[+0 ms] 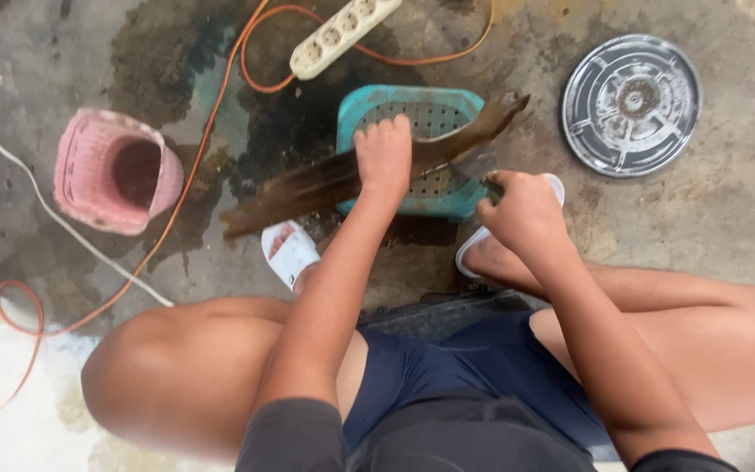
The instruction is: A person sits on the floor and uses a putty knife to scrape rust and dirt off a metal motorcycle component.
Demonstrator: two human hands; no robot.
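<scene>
Strip (308, 185) lies long-axis left-low to right-high across stool (369, 109); clamped mid-length by closed left hand (384, 157); right hand (522, 210), fisted on tool (482, 170), nearer upper end.

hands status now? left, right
Left hand: closed on the long brown strip.
Right hand: closed on a tool handle, blade blurred.

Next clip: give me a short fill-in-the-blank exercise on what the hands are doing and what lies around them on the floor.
1. The left hand presses a long brown strip down onto a small ____-coloured plastic stool.
2. The right hand grips a tool with a ____ handle.
3. To the left of the stool lies a ____ woven basket.
4. A white power strip lies on the floor with an ____ cable.

Missing words: teal; green; pink; orange
</scene>
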